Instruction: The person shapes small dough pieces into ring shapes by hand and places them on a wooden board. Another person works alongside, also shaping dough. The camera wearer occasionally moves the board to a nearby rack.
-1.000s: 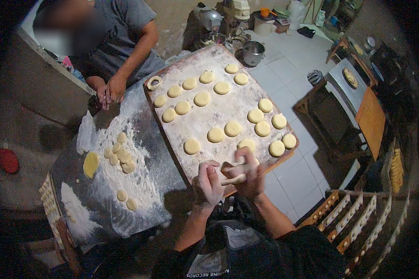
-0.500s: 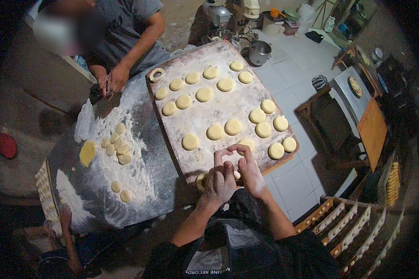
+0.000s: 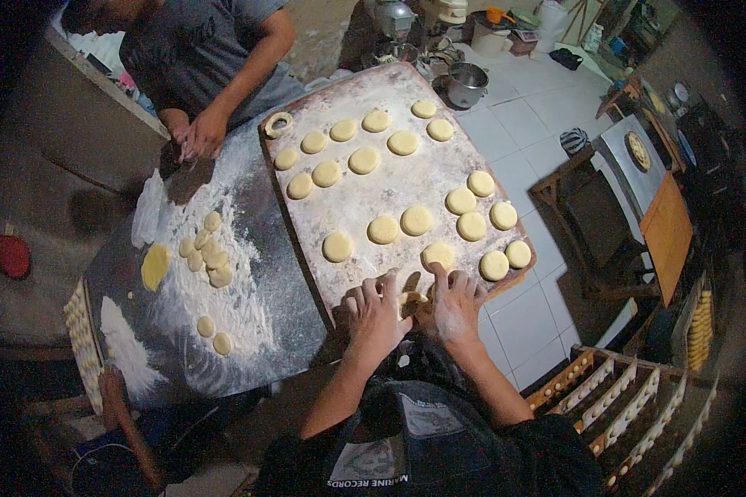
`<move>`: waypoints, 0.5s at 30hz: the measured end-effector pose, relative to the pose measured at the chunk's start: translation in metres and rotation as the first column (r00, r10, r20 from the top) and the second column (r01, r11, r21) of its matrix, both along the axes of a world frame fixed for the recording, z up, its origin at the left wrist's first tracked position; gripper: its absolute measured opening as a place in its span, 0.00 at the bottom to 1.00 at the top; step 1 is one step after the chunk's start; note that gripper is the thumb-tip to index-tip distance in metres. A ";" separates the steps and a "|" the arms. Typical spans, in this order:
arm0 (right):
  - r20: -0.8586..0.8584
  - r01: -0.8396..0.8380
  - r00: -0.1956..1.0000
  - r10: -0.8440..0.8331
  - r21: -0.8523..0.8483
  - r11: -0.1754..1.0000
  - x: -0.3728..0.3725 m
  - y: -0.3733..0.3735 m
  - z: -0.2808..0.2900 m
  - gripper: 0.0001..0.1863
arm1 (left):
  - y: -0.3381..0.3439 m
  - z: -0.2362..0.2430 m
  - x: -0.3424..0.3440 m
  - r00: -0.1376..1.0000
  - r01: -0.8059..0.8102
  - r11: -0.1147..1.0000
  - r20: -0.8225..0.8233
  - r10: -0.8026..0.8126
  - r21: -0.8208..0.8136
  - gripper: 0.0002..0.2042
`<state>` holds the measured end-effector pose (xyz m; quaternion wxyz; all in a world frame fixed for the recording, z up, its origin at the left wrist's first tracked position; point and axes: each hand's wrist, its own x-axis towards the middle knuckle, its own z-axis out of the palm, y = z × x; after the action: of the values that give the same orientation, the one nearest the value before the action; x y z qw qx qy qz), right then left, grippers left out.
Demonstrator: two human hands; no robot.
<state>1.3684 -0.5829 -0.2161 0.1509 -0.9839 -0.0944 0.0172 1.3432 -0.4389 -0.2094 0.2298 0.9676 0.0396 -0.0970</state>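
Observation:
A floury wooden board (image 3: 348, 219) holds several round dough discs (image 3: 416, 220), with a dough ring (image 3: 278, 126) at its far left corner. At the board's near edge, my left hand (image 3: 375, 319) and my right hand (image 3: 453, 313) grip a curved dough strip (image 3: 411, 298) between them, fingers bent and resting low over the surface. The strip is partly hidden by my fingers. Left of the board, small dough pieces (image 3: 212, 248) and a yellow sheet (image 3: 155, 267) lie on the floured steel table (image 3: 286, 323).
Another person (image 3: 215, 74) stands at the upper left, hands together; another person's arm (image 3: 124, 414) reaches the tray (image 3: 87, 348) at lower left. A metal pot (image 3: 467, 83), mixers (image 3: 394, 21), a steel-topped stand (image 3: 626, 166) and a rack of dough trays (image 3: 605, 398) surround the board.
My hands have moved from being raised and joined at the fingertips down to the board's near edge, farther apart, around the dough strip. The view has shifted slightly.

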 end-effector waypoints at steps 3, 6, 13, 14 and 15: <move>-0.074 0.010 0.997 -0.009 0.007 1.000 0.002 -0.002 0.005 0.32 | -0.004 -0.008 -0.001 0.997 -0.028 1.000 0.065 0.029 -0.009 0.37; -0.039 0.016 0.999 -0.016 -0.009 1.000 0.003 -0.003 -0.011 0.36 | -0.004 -0.016 0.003 0.991 -0.072 0.997 0.109 0.073 -0.014 0.36; 0.017 -0.014 1.000 0.014 0.047 0.999 0.001 -0.013 0.007 0.31 | -0.003 -0.003 0.007 0.995 -0.012 1.000 0.100 0.014 -0.025 0.32; 0.006 0.024 1.000 -0.025 0.061 0.998 0.002 -0.019 0.004 0.29 | -0.002 0.000 0.008 0.995 0.000 1.000 0.096 0.002 -0.029 0.31; -0.001 0.060 0.998 -0.061 0.070 0.996 0.003 -0.027 -0.002 0.27 | -0.003 0.000 0.012 0.991 0.026 0.999 0.130 -0.020 -0.044 0.29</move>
<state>1.3711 -0.6103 -0.2180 0.1854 -0.9805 -0.0652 0.0086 1.3553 -0.4417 -0.2099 0.2529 0.9667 0.0110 -0.0374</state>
